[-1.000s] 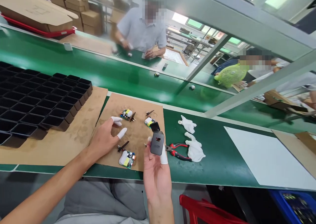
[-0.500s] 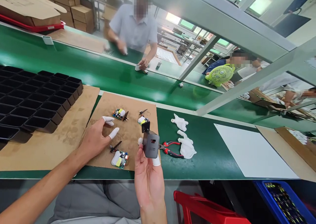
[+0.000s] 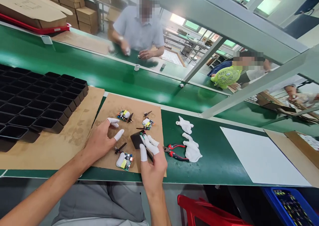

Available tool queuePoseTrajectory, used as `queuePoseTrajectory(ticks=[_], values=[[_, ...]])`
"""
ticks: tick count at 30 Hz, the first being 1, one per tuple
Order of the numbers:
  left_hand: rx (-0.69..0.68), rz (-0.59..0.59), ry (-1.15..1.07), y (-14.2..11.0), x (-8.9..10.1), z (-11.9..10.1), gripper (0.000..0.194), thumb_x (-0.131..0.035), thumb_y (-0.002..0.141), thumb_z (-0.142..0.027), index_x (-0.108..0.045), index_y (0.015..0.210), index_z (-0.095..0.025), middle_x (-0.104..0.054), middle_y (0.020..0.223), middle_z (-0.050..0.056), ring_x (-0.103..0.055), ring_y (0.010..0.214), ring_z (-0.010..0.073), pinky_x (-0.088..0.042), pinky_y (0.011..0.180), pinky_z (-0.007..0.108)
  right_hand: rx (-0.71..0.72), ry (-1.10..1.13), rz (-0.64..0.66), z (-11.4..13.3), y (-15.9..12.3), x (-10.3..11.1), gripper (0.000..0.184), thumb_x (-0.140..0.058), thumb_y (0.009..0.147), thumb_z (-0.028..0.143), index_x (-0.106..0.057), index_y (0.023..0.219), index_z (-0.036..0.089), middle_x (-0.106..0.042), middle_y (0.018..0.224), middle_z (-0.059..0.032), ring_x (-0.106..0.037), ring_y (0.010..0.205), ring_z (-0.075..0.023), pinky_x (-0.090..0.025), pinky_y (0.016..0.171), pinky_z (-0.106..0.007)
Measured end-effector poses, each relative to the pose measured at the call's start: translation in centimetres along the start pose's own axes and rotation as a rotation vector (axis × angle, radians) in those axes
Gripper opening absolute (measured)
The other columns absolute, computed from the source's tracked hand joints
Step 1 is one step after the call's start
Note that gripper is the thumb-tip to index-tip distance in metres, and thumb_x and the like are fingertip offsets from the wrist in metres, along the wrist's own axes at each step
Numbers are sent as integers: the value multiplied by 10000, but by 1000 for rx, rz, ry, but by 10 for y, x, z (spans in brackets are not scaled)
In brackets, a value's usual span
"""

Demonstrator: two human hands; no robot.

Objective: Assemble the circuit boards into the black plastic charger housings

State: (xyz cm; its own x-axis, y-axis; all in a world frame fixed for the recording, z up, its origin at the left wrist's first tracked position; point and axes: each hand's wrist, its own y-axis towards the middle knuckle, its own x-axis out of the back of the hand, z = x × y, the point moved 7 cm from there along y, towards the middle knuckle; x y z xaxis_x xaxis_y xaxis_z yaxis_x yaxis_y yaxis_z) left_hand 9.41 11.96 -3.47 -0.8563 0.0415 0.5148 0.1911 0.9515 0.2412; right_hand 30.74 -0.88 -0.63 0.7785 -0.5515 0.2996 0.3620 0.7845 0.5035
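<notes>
My right hand [image 3: 154, 168], white cots on its fingers, grips a black charger case [image 3: 136, 140] tilted above the cardboard sheet [image 3: 109, 103]. Part of the case is hidden behind my fingers, and some green circuitry shows at its upper edge. My left hand [image 3: 101, 141] hovers over the cardboard with cotted thumb and fingers apart, holding nothing. Below it lies a circuit board [image 3: 124, 161] with a black plug piece beside it. Another board [image 3: 124, 115] rests just beyond my left fingertips. A third board [image 3: 149, 123] is behind the case.
Red-handled pliers [image 3: 177, 152] and crumpled white gloves [image 3: 193, 151] lie right of the cardboard. Black trays [image 3: 47, 123] fill the left side. A white sheet [image 3: 259, 156] is at right. Across the green belt [image 3: 112, 74], a person [image 3: 139, 30] handles small parts near a green fan [image 3: 228, 76].
My right hand has turned from palm-up to palm-down, tipping the case over toward the cardboard and slightly left. My left hand stays in nearly the same pose.
</notes>
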Motion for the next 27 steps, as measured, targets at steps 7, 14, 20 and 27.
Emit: queuePoseTrajectory(ticks=[7, 14, 20, 27], values=[[-24, -13, 8, 1, 1, -3, 294, -717, 1016, -456, -675, 1223, -252, -846, 1158, 84, -823, 1074, 306, -661, 996, 501, 203, -153, 144, 19, 5, -8, 466, -677, 1107, 82, -816, 1464, 346, -816, 1364, -135, -829, 1297, -254, -708, 1089, -395], [-29, 12, 3, 1, 0, -3, 317, -715, 1015, -458, -673, 1244, -242, -837, 1175, 97, -813, 1103, 314, -653, 1026, 513, 240, -281, 162, 18, 6, -8, 391, -670, 1110, 102, -834, 1409, 292, -794, 1286, -146, -833, 1262, -274, -721, 1052, -410], [-26, 7, -2, 2, 2, -5, 294, -721, 1018, -445, -670, 1233, -251, -839, 1169, 90, -813, 1073, 303, -658, 992, 491, 252, -267, 173, 20, 7, -9, 368, -662, 1108, 108, -848, 1364, 295, -806, 1230, -134, -850, 1182, -269, -736, 970, -398], [-24, -1, 8, 2, 2, -4, 278, -749, 1010, -425, -681, 1226, -263, -842, 1157, 74, -818, 1072, 301, -666, 992, 477, 245, -224, 142, 31, 4, -3, 402, -679, 1100, 100, -835, 1399, 319, -788, 1269, -135, -835, 1223, -275, -735, 987, -405]])
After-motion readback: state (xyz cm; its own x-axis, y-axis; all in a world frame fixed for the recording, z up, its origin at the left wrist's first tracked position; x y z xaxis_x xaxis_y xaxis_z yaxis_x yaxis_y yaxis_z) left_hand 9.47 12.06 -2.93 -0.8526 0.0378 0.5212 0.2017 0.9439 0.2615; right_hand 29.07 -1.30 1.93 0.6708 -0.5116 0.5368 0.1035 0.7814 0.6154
